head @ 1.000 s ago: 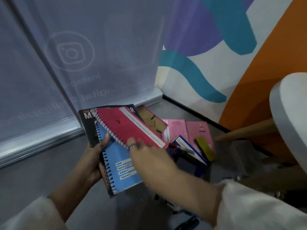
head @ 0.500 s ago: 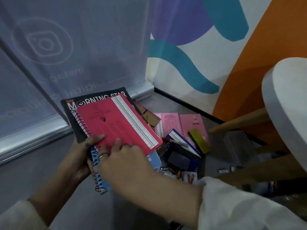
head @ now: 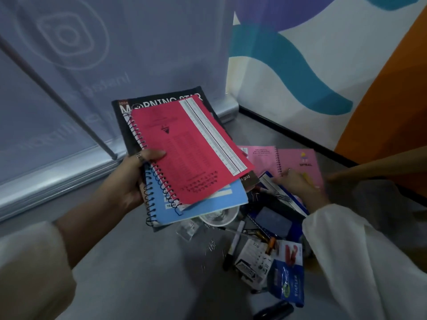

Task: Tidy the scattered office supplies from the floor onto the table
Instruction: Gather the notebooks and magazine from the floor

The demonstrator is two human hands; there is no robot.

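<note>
A: What's the setting?

B: A grey floor (head: 143, 273) fills the lower frame, meeting a pale banner (head: 115, 54) at upper left and a painted wall (head: 312, 65) at upper right.

A: Nearest the camera?

B: At lower right, a blue stapler pack (head: 290, 273) lies on the floor, a black marker (head: 233, 247) just left of it, small clutter around them. A white round container (head: 219, 218) sits a little further up, partly under the held notebooks.

A: And the hands?

B: The left hand (head: 131, 181), left of centre, grips a stack of notebooks off the floor, thumb on top: a red spiral notebook (head: 191, 153) uppermost, a blue spiral notebook (head: 203, 204) beneath, a black planner (head: 129, 125) at the bottom.

A: The right?

B: The right hand (head: 298, 183), at centre right, reaches down onto the pile, fingers touching a pink notebook (head: 298, 160) and a dark blue book (head: 275, 188). I cannot tell whether it grips anything.

A: Furthest?

B: The pink notebook lies open on the floor near the wall's black skirting.
</note>
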